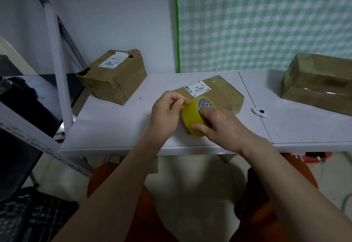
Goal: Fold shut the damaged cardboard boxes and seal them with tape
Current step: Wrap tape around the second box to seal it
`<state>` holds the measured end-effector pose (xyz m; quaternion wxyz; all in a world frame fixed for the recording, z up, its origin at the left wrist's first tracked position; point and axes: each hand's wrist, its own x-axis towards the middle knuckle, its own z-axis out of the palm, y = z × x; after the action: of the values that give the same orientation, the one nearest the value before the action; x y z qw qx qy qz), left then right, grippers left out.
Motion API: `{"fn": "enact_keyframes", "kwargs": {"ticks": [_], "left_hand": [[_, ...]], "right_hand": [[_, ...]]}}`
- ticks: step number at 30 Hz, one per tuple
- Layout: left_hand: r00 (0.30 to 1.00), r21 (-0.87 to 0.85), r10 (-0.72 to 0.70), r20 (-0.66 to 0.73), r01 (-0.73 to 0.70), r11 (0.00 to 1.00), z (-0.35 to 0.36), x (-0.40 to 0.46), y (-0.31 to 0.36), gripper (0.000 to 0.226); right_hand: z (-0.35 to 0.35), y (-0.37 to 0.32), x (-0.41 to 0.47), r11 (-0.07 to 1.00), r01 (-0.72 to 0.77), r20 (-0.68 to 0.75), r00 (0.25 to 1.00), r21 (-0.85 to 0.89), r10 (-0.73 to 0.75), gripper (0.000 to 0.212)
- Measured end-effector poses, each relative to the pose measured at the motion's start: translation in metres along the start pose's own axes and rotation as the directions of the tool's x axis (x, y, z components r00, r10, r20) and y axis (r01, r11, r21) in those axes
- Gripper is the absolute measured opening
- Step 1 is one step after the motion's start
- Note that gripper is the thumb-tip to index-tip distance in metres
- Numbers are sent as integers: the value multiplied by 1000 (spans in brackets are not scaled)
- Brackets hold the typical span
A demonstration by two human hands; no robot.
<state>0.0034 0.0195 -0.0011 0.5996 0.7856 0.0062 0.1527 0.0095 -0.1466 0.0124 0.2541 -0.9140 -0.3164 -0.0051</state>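
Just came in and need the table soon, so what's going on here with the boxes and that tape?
A person is getting tape ready. The right hand grips the yellow tape roll while the left hand pinches at its edge, apparently lifting the loose end. The roll is held over a flat cardboard box lying closed on the white table. A torn box sits at the back left and another box at the right. A small white cutter lies nearby.

white table (118,127), checked cloth (266,22) (green-edged)
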Motion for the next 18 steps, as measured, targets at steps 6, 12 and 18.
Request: {"fn": "enact_keyframes", "kwargs": {"ticks": [6,12,18], "left_hand": [[991,-122,-84,101,96,988,1,0,8,12],[993,-39,89,75,-86,996,1,-4,0,22],[933,147,354,66,-360,921,2,-14,-8,4]], "right_hand": [[5,-1,-2,993,-110,8,994,46,110,39],[4,-3,3,925,-183,-257,926,332,275,21],[-2,1,12,744,-248,37,957,620,288,13]]}}
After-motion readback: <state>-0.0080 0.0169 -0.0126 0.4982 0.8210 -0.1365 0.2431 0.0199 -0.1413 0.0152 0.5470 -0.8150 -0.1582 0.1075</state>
